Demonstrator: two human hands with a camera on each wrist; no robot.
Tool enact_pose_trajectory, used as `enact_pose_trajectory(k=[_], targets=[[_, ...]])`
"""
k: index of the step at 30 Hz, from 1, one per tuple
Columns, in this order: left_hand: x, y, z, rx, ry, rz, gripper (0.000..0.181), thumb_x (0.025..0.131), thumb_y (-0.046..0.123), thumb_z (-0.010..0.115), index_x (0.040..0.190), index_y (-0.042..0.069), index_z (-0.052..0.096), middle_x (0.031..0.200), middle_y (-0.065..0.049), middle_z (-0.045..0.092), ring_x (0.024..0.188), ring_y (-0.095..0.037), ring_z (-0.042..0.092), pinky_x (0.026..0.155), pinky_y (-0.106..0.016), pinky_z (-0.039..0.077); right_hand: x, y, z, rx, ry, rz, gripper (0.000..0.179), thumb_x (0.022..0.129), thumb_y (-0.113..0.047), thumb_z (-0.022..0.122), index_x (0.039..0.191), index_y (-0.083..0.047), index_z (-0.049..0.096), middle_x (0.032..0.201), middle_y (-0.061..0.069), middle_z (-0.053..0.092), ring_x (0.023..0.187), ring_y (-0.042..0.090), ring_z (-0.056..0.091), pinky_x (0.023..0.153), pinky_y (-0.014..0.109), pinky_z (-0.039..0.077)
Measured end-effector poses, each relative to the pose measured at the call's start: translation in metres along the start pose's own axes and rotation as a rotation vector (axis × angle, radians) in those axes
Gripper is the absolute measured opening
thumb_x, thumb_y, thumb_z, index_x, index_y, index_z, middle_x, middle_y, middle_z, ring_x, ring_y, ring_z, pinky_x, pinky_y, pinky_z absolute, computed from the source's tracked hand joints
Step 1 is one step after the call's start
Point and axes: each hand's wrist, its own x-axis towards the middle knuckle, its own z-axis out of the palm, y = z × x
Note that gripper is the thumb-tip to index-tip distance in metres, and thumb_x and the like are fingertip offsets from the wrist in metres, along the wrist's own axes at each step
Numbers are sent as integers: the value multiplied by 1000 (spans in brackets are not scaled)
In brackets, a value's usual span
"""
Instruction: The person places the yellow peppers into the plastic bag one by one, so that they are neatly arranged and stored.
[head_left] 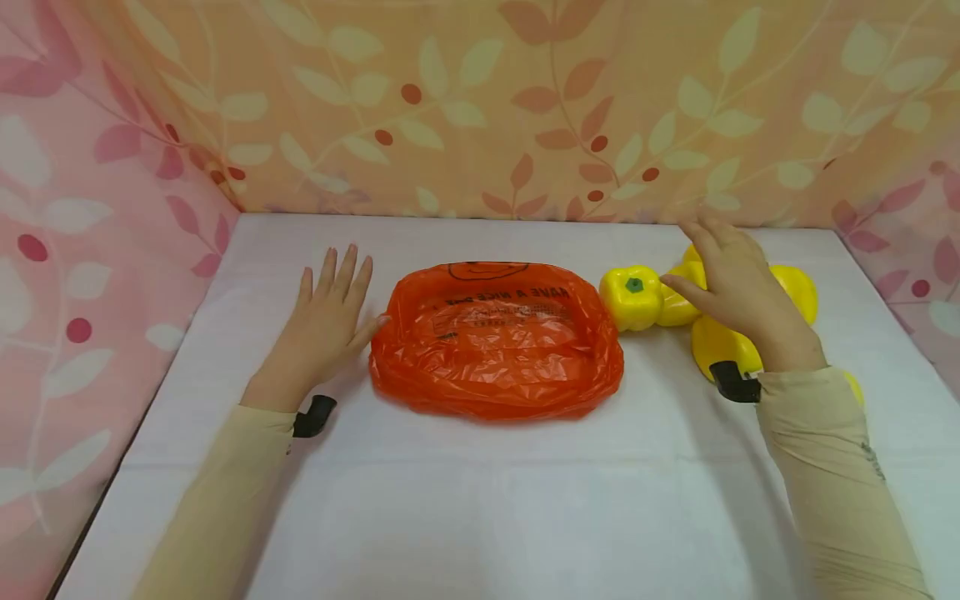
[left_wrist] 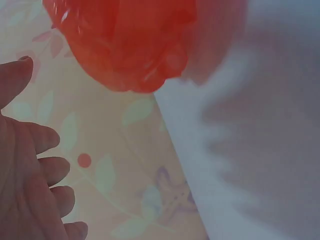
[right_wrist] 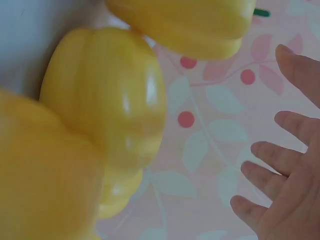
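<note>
A red plastic bag (head_left: 495,342) with printed lettering lies on the white table, its rim spread round in an oval. At its left side is my left hand (head_left: 322,333), fingers extended, the thumb tip right at the bag's edge in the head view. My right hand (head_left: 738,287) hovers over several yellow bell peppers (head_left: 632,298), fingers straight and holding nothing. In the right wrist view, yellow peppers (right_wrist: 107,95) fill the left side, with the right hand (right_wrist: 290,185) apart from them. The left wrist view has the bag (left_wrist: 130,45) above the left hand's fingers.
The white tabletop (head_left: 480,508) stretches in front of the bag. Behind it hangs an orange leaf-patterned cloth (head_left: 465,108), and a pink patterned cloth (head_left: 67,250) stands along the left. One pepper with a green stem sits against the bag's right edge.
</note>
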Motion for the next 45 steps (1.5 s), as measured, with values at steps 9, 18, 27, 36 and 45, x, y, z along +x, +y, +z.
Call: enact_pose_trajectory(k=[9,18,27,36,45], targets=[[-8,12,17,-50,-6,5,74,97,35,47,148,-7,12,154,-26,5,141,-41,-1,109,-62,3,-10,-21,6,220,-26,43,71,94,-40,54,150,-7,24,153,19,22,138,42,17,109,60,13],[-9,15,34,-115,-6,16,70,98,33,46,147,-7,17,154,-22,11,142,-36,5,110,-59,3,-15,-30,26,336,-4,34,66,92,-35,61,146,-8,35,149,15,33,137,37,25,108,58,20],[-8,13,43,-157,-4,28,69,99,34,43,149,-4,15,155,-20,13,143,-33,5,112,-55,4,-13,-32,45,430,74,38,64,86,-19,70,141,-5,42,150,13,32,137,36,26,108,58,22],[-7,11,40,-142,20,35,69,99,33,44,149,-3,14,156,-18,13,143,-31,7,113,-54,5,2,-33,51,429,16,55,72,85,-26,71,145,-7,36,154,9,25,140,33,21,109,56,20],[-10,13,45,-132,22,49,67,98,30,46,148,-4,17,155,-18,16,143,-32,10,112,-55,8,-2,-31,54,438,-12,97,82,81,-26,75,147,-7,30,150,18,28,135,39,25,106,60,23]])
